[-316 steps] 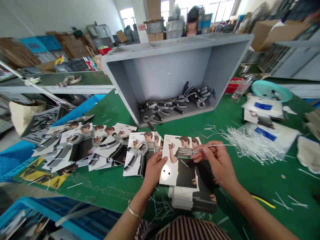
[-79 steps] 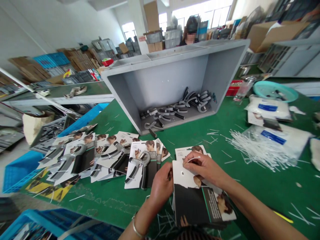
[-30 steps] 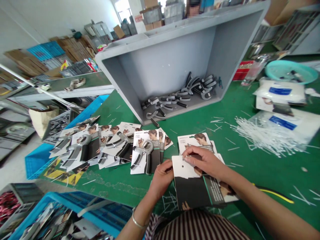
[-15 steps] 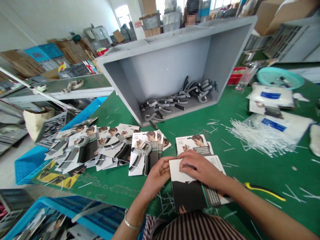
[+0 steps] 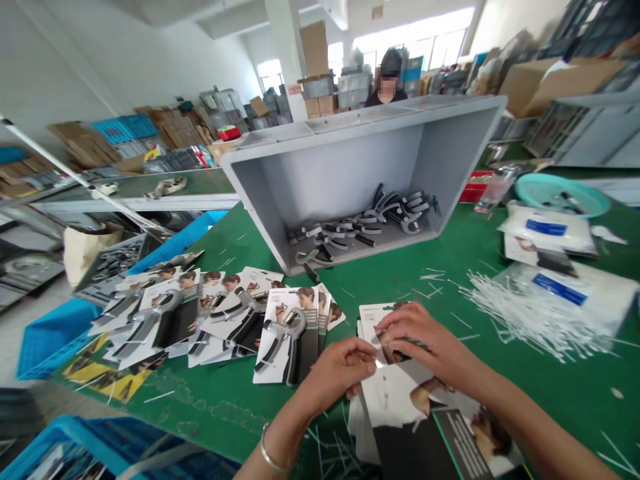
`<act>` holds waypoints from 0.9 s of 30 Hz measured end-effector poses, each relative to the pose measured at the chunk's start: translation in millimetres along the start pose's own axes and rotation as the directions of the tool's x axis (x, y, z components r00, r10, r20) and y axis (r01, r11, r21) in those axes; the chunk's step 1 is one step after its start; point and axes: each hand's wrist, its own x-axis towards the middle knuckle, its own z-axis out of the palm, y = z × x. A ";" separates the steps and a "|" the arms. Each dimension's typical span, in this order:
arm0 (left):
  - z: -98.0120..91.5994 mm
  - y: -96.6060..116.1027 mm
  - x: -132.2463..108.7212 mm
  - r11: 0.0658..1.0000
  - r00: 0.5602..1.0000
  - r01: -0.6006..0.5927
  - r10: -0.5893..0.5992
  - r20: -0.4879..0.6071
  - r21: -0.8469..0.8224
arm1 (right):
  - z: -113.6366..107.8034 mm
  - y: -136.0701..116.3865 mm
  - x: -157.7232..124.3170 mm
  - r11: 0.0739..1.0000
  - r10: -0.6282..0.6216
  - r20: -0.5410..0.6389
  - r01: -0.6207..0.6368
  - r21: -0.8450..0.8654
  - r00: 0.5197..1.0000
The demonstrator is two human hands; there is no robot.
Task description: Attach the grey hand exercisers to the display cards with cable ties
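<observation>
My left hand [image 5: 345, 370] is pinched on the top left edge of a printed backing card [image 5: 400, 403], which lies tilted on a stack of similar cards [image 5: 357, 427] on the green table [image 5: 500, 380]. My right hand [image 5: 425, 340] is bent over the card's top edge, its fingertips pressed together on it. What the fingertips hold besides the card is hidden. A row of finished cards carrying grey hand grippers [image 5: 225, 313] lies just left of my hands.
A grey bin [image 5: 350, 167] tipped on its side holds several loose hand grippers [image 5: 360, 223]. On the right lie a pile of white plastic ties [image 5: 520, 307], white bags [image 5: 550, 223] and a teal bowl [image 5: 563, 193]. Blue crates [image 5: 45, 337] stand at left. A person [image 5: 387, 80] is behind the bin.
The card has slid toward me and turned so its print faces lower right. Both hands stay at its top edge. The view has tilted up.
</observation>
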 end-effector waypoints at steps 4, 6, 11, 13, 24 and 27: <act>-3.8 -11.3 -7.9 0.997 0.985 0.002 -0.015 -0.175 -0.074 | -16.8 14.2 -12.0 0.991 0.122 -0.139 -0.127 -0.030 0.983; -12.1 -18.0 -18.7 0.997 0.936 -0.036 0.008 -0.352 -0.074 | -20.5 25.6 -31.8 0.965 0.250 -0.342 -0.263 0.011 0.906; -15.1 -34.8 -40.9 0.991 0.844 -0.027 -0.047 -0.534 -0.131 | 3.6 42.9 -90.7 0.766 0.632 -0.510 -0.568 0.299 0.584; -0.3 -42.9 -40.8 0.988 0.856 0.005 -0.086 -0.510 -0.157 | 21.8 41.3 -98.8 0.752 0.658 -0.409 -0.575 0.321 0.632; -2.8 -37.6 -36.1 0.962 0.840 -0.091 0.212 -0.498 0.257 | 37.4 53.4 -105.2 0.745 0.667 -0.339 -0.588 0.314 0.664; -64.3 10.9 -4.9 0.796 0.792 -0.014 0.378 -0.480 0.605 | 51.9 54.8 -115.5 0.643 0.761 -0.320 -0.596 0.480 0.564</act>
